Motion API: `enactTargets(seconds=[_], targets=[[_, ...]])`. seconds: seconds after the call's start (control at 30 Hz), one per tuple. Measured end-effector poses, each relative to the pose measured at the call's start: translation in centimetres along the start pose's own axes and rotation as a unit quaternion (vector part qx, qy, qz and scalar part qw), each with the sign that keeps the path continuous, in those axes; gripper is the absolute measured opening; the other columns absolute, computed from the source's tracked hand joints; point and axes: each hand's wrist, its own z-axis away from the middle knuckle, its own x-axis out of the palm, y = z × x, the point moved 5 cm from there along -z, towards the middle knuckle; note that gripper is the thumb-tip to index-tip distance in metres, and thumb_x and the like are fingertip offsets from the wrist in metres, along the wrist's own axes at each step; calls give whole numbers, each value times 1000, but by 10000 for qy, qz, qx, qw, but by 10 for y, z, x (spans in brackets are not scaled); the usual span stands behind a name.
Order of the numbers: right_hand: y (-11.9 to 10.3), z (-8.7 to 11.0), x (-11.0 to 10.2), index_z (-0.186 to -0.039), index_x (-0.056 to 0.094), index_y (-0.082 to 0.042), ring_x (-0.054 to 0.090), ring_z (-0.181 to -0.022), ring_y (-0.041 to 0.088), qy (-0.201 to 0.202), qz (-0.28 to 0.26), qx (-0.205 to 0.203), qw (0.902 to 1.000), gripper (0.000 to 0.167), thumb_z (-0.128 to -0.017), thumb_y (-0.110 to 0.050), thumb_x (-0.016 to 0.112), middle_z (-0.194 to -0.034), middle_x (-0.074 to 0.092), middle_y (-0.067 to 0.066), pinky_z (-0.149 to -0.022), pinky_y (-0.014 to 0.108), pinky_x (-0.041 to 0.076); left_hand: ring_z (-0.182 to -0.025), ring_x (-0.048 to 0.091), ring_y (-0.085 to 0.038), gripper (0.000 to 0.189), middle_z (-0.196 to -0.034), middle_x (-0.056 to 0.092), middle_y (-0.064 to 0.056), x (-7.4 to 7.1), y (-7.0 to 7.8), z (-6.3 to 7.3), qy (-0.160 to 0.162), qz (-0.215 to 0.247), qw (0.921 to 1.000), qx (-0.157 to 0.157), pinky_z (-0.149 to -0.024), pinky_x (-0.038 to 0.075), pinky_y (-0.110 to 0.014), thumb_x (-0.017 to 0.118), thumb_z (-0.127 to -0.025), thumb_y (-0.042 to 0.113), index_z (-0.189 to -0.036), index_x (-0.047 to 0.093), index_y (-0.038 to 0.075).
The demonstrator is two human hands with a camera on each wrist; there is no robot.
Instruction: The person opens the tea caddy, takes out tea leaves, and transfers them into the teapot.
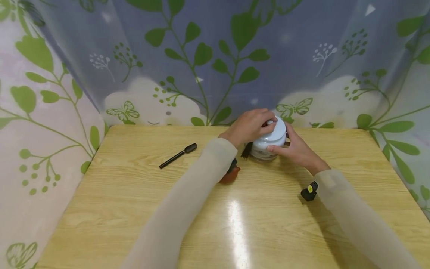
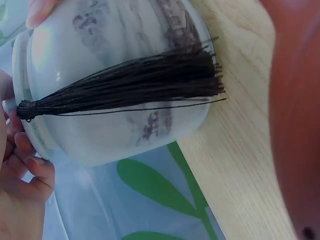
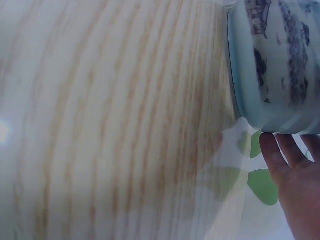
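Observation:
A white lidded porcelain jar (image 1: 263, 149) with dark painted scenery stands near the table's back edge. My left hand (image 1: 251, 125) lies over the top of it, fingers curled around the knob of the pale lid (image 1: 279, 130). The lid sits on the jar's mouth. My right hand (image 1: 300, 151) grips the body from the right, thumb on the front; in the right wrist view its fingers (image 3: 280, 155) reach the jar's side. A dark tassel (image 2: 135, 82) hangs down the jar's left side.
A reddish-brown rounded object (image 1: 230, 176) with a dark top is partly hidden behind my left forearm. Farther left lies a black scoop-like stick (image 1: 178, 155). The wooden table (image 1: 268, 224) meets a leaf-patterned curtain (image 1: 218, 86) behind the jar.

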Motion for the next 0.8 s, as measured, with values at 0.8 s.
enactTargets(seconds=[0.8], targets=[[3,-2,-1,-175,6,-35,41,-151,27,-58,-121,22,9999,102,-103,-33,78,-174,27,3,-119,54,45,-95,64,-13,28,-122,70,0,2,-1,-4,28,-349,9993,142,-83,53,-28,51,-116,27,-132,72,17]])
